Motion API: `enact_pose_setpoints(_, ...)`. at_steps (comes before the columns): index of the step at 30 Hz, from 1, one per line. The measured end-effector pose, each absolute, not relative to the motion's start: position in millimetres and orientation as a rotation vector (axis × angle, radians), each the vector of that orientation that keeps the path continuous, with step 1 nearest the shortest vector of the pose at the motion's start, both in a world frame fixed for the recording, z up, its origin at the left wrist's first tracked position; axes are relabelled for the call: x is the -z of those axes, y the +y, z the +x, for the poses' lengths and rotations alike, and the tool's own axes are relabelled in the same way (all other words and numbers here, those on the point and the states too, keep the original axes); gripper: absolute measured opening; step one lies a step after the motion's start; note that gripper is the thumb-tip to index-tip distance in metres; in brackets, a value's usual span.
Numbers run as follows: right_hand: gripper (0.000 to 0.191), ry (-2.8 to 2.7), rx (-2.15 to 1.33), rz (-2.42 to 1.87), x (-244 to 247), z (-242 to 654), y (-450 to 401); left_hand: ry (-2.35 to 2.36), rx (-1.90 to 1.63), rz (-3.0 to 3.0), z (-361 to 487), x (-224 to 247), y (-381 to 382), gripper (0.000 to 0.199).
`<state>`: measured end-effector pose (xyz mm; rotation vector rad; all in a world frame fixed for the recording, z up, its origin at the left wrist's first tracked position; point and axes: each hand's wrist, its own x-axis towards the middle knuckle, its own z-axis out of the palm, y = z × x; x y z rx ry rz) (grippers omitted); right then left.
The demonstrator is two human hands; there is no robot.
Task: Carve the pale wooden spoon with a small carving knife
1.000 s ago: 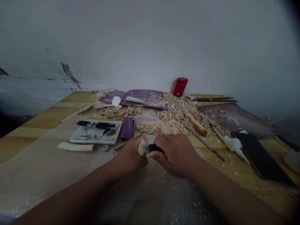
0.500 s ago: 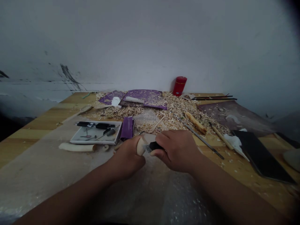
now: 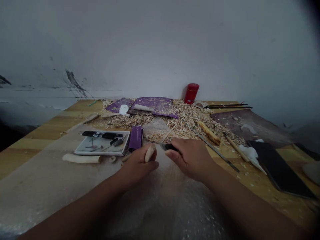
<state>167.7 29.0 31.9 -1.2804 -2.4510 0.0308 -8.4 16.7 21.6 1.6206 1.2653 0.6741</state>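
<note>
My left hand [image 3: 137, 165] is closed around a pale piece of wood [image 3: 150, 153], whose rounded end pokes up past the thumb and forefinger. The rest of that piece is hidden in the fist. My right hand [image 3: 188, 156] grips the black handle of a carving knife [image 3: 170, 147], its short blade pointing left toward the wood. Blade and wood look slightly apart. Left of my left hand, a curved pale wooden stick [image 3: 82, 158] and a small wooden ring [image 3: 112, 159] lie on the clear plastic sheet [image 3: 57, 180].
A white tray [image 3: 77, 149] holds a black pen-like tool and small bits. Beside it sits a purple case [image 3: 135, 137]. Wood shavings [image 3: 190, 115] spread toward the wall, near a red canister [image 3: 192, 93]. A metal file [image 3: 217, 151] and a dark phone-like slab [image 3: 280, 170] lie right.
The wood in my left hand has turned, so less of its face shows. The knife has lifted slightly up and right, away from the wood.
</note>
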Motion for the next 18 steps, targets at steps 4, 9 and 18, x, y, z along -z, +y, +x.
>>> enact_pose_setpoints(4, 0.042, -2.478, -0.099, -1.182, -29.8, 161.1, 22.2, 1.229, -0.737, 1.619, -8.3, -17.2, 16.1, 0.005)
enact_pose_setpoints(9, 0.041, -2.498, -0.081, -1.199, -29.0, 156.7, 19.6, 1.199, -0.764, 1.739, -8.1, -17.7, 16.6, 0.01)
enact_pose_setpoints(18, 0.044, -2.479, -0.043, -1.234, -31.7, 158.5, 19.5, 1.309, -0.804, 2.118, -9.8, -15.9, 13.6, 0.018)
